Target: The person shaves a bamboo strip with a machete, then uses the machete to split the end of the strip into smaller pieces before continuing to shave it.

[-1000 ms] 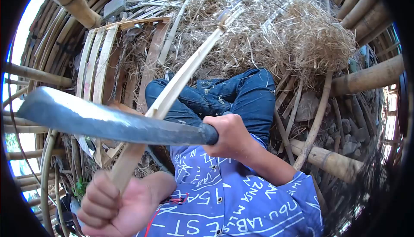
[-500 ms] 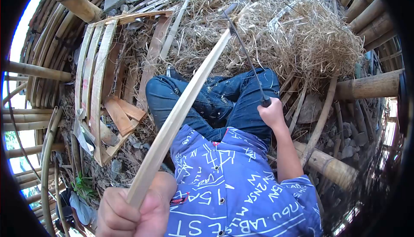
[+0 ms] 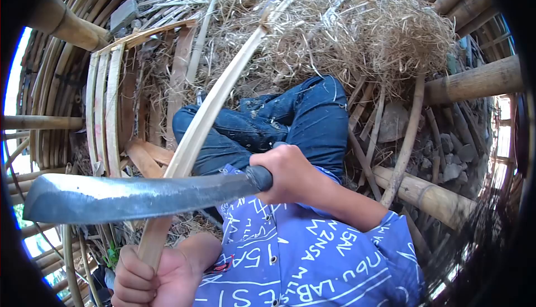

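Note:
My left hand is wrapped round the lower end of a long pale bamboo strip, which slants up and away to a ragged, split tip. My right hand grips the dark handle of a machete. Its broad blade points left and lies across the strip in this view, a little above my left fist, hiding part of the strip. My crossed legs in blue jeans are beneath the strip, with small shavings scattered on them.
A big heap of bamboo shavings spreads in front of my legs. At left stands a slatted wooden crate. Bamboo poles jut in from both sides, and a thick bamboo length lies at right beside stones.
My right hand has drawn the machete back from the strip's far tip to just above my left fist, its blade now pointing left. The view has shifted slightly.

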`<state>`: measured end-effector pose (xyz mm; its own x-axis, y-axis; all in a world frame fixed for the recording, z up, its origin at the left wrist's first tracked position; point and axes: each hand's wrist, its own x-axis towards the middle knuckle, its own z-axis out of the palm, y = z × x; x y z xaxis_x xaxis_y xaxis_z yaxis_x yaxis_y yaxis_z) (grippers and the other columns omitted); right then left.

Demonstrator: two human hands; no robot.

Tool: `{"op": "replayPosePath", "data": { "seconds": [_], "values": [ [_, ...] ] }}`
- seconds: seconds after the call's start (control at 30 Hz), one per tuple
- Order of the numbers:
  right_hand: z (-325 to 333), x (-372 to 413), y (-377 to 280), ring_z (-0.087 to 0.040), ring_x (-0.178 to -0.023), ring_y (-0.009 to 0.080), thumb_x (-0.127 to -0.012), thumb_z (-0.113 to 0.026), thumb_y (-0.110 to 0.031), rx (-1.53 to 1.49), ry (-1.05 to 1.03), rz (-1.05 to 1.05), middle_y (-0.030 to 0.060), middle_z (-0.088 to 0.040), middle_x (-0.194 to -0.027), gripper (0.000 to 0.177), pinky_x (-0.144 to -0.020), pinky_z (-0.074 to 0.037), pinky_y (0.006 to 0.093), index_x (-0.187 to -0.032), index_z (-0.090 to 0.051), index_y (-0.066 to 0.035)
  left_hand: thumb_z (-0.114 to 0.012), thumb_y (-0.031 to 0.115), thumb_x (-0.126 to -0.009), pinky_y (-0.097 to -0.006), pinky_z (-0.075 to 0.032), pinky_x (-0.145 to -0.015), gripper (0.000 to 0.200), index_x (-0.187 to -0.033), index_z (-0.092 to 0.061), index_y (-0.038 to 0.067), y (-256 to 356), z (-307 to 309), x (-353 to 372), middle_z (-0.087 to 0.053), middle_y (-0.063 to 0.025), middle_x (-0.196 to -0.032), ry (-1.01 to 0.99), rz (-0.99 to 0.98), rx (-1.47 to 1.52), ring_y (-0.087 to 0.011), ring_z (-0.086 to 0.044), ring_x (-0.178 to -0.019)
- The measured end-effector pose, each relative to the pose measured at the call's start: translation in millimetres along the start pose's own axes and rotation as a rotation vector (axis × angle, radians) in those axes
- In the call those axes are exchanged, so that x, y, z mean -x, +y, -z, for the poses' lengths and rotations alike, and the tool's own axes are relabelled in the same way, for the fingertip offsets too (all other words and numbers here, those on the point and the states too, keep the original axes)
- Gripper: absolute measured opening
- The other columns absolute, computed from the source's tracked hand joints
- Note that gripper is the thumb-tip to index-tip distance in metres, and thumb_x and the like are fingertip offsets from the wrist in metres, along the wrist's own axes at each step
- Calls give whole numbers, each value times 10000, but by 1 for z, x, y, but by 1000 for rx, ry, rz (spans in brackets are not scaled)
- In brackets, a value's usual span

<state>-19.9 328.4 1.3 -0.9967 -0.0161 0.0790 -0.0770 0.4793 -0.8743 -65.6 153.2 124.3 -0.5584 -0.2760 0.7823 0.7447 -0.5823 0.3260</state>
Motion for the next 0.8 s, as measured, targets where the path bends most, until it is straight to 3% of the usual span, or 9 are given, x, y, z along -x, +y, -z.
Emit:
{"op": "replayPosePath", "data": {
  "seconds": [0.43,0.53,0.63,0.8],
  "values": [
    [-3,7,12,-583,-570,334,-505,-668,-98,93,86,4,113,-570,-595,190,-525,-460,388,-651,-546,-89,-295,367,-1018,-195,-188,-432,444,-622,-307,166,2,-2,6,-225,68,-526,-53,12,-6,-56,-184,-419],
    [-2,8,13,-584,-569,333,-504,-672,-99,120,97,-5,120,-565,-592,197,-517,-455,381,-651,-543,-81,-295,384,-1016,-195,-186,-423,458,-613,-301,166,3,-1,10,-221,66,-516,39,-48,32,-54,-187,-414],
    [-4,11,19,-587,-568,335,-507,-671,-93,101,114,-16,128,-560,-588,195,-515,-452,373,-655,-546,-73,-299,385,-1014,-196,-185,-412,463,-607,-298,166,9,4,9,-217,66,-507,-9,19,-46,-53,-188,-409],
    [-5,13,27,-563,-554,364,-572,-671,-75,110,150,-21,157,-546,-580,148,-500,-436,374,-642,-542,-53,-314,375,-1014,-198,-183,-395,460,-604,-295,165,6,2,6,-215,67,-504,-29,16,-43,-56,-192,-406]
  ]
}}
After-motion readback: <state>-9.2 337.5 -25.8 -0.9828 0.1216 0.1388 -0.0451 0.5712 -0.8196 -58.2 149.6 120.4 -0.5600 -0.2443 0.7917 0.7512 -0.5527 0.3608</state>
